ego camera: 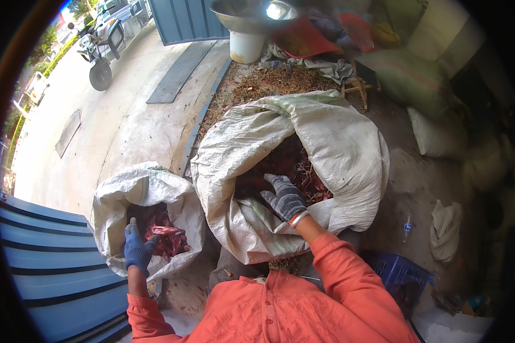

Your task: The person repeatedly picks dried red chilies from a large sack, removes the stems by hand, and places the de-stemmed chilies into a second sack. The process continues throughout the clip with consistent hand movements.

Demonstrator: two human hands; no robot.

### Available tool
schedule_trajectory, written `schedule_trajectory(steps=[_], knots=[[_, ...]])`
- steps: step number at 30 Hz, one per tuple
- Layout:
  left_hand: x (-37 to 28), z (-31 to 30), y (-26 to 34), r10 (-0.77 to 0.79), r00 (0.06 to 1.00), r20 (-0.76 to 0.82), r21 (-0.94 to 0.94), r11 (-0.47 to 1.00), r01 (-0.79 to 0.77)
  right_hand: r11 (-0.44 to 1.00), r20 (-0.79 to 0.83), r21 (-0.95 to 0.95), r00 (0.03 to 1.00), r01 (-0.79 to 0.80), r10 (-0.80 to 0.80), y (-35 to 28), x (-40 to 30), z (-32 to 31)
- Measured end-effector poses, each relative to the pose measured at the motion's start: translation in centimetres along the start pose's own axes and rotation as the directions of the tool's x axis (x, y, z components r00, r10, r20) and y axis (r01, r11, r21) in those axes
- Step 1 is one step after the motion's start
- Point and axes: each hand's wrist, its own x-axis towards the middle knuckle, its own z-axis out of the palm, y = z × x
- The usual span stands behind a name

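Observation:
My left hand, in a blue glove, is inside the mouth of the smaller white woven sack, beside dried red chili peppers. Its thumb and fingers are apart, and I see nothing gripped in it. My right hand, in a grey striped knit glove with a pale bracelet at the wrist, reaches into the larger white woven sack. Its fingers are spread over dark red dried chilies with pale stems, its palm turned down. Part of what lies under that hand is hidden.
Stems and debris cover the floor behind the large sack. Farther back are a metal bowl on a white bucket and a small wooden stool. A blue crate and plastic bottle lie right, a blue metal door left.

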Motion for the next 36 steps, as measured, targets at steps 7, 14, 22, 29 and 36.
schedule_trajectory(steps=[7,14,22,29,36], knots=[[1.2,0.1,9.4,0.060,0.996,-0.061,-0.749,0.657,-0.086,0.946,0.292,-0.323,0.947,-0.035,0.135,0.7,3.0,3.3],[-0.2,-3.0,21.3,0.330,0.944,-0.027,-0.865,0.465,-0.188,0.776,0.082,0.412,0.867,-0.478,0.491,5.6,-4.4,-4.9],[-1.2,-0.5,33.9,0.604,0.778,-0.172,-0.780,0.399,-0.482,0.903,-0.044,0.420,0.992,-0.088,0.117,-2.5,-7.5,-9.0],[-0.8,1.5,32.4,0.570,0.821,-0.019,-0.970,0.189,-0.154,0.619,0.039,0.745,0.943,-0.247,0.329,-3.7,-8.1,-10.0],[-1.5,-2.0,32.5,0.613,0.788,-0.057,-0.820,0.422,-0.387,0.947,-0.263,0.224,0.950,0.228,-0.166,-5.1,-7.4,-10.1]])
